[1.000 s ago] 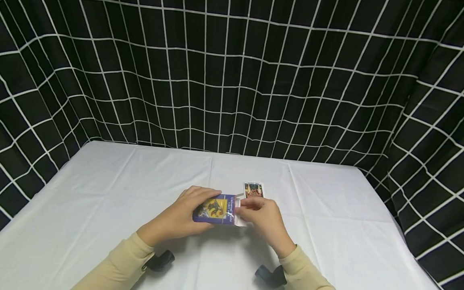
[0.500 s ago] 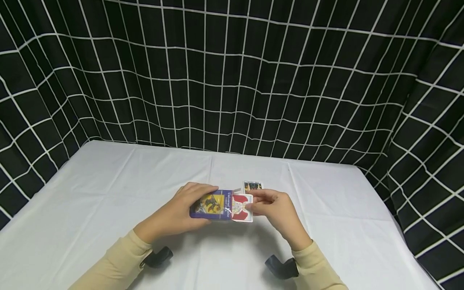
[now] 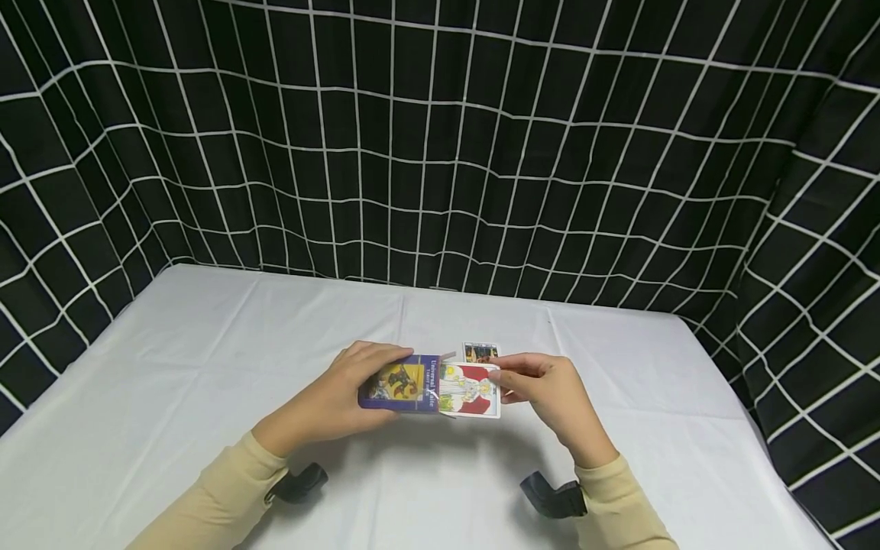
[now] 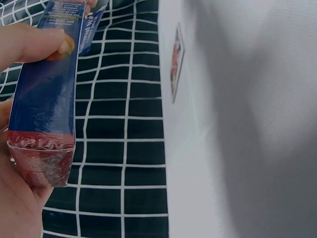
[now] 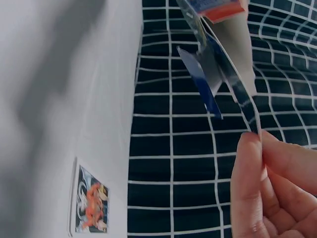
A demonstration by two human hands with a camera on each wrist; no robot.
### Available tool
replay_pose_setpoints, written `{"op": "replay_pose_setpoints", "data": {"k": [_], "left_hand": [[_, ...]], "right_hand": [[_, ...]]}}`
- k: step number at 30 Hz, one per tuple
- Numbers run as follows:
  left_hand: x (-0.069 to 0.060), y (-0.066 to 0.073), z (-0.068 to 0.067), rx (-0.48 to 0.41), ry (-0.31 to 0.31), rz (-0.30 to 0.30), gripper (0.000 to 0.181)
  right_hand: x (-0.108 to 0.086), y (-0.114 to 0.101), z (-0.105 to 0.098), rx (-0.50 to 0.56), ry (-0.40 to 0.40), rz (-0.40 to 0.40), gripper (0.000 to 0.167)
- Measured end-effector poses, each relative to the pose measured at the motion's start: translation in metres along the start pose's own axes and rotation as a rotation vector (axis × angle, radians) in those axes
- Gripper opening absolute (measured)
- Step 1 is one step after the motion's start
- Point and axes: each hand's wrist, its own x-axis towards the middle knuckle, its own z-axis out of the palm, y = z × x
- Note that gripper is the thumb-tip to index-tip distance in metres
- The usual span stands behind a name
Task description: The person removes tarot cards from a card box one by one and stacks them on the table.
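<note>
My left hand grips a blue tarot card box around its closed end, thumb along one long side in the left wrist view. From the box's open right end a tarot card with red and white artwork sticks more than halfway out. My right hand pinches the card's outer edge between thumb and fingers. In the right wrist view the card looks thin and slightly bent, and a blue box flap stands out beside it. How many cards are pinched I cannot tell.
Behind the raised hands another tarot card lies face up on the white-clothed table, perhaps on a thin stack. Black curtain with a white grid surrounds the table's back and sides. Dark mounts hang at both wrists.
My right hand has moved to the right, drawing the card out of the box so its picture shows. The left hand has shifted slightly up and left with the box.
</note>
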Motion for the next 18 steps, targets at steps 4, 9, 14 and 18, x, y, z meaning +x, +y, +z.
{"op": "replay_pose_setpoints", "data": {"k": [4,9,14,18], "left_hand": [[0.000,0.000,-0.001,-0.007,0.005,0.005,0.075],[0.000,-0.001,-0.003,-0.016,0.005,-0.004,0.074],[0.000,0.000,-0.004,-0.026,-0.014,-0.032,0.076],[0.000,-0.001,-0.005,-0.037,-0.012,-0.045,0.076]], "right_hand": [[0.001,0.000,-0.008,-0.022,-0.007,-0.003,0.030],[0.001,-0.001,-0.016,-0.048,-0.039,-0.003,0.030],[0.001,-0.003,-0.024,-0.066,-0.075,-0.006,0.030],[0.001,-0.003,-0.031,-0.097,-0.076,-0.002,0.031]]}}
